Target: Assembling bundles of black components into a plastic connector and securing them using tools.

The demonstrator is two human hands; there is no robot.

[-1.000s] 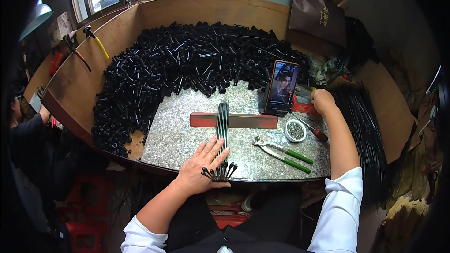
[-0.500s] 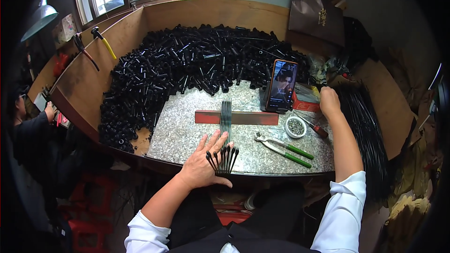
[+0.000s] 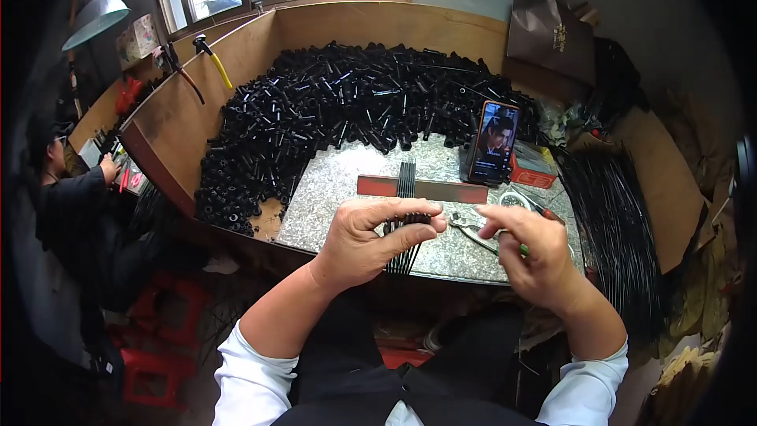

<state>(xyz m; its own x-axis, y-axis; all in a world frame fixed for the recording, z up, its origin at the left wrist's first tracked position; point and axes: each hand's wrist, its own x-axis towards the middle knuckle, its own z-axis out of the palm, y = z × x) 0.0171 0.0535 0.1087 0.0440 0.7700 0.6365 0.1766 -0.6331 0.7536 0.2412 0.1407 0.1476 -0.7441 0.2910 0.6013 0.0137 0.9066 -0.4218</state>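
My left hand (image 3: 355, 244) is closed at the front edge of the table, its thumb and fingers around the dark ends of a row of thin black rods (image 3: 406, 177). The rods lie side by side across a flat red and grey bar (image 3: 449, 190). To the right, my right hand (image 3: 536, 256) hovers above the green-handled pincers (image 3: 471, 230) with its fingers curled toward the thumb. Whatever those fingers hold, if anything, cannot be made out. A white cup (image 3: 514, 199) of small bits is partly hidden behind this hand.
Black tubular parts (image 3: 339, 102) are heaped along the back and left. A phone (image 3: 495, 142) stands near a red box (image 3: 531, 173); long black rods (image 3: 619, 213) lie at right. Two hand tools hang on the wooden side wall (image 3: 169, 134). A co-worker (image 3: 75, 181) sits far left.
My right hand has come from beside the red box toward the middle. My left hand, earlier spread on the rods, is now closed around their ends. The view has shifted slightly.
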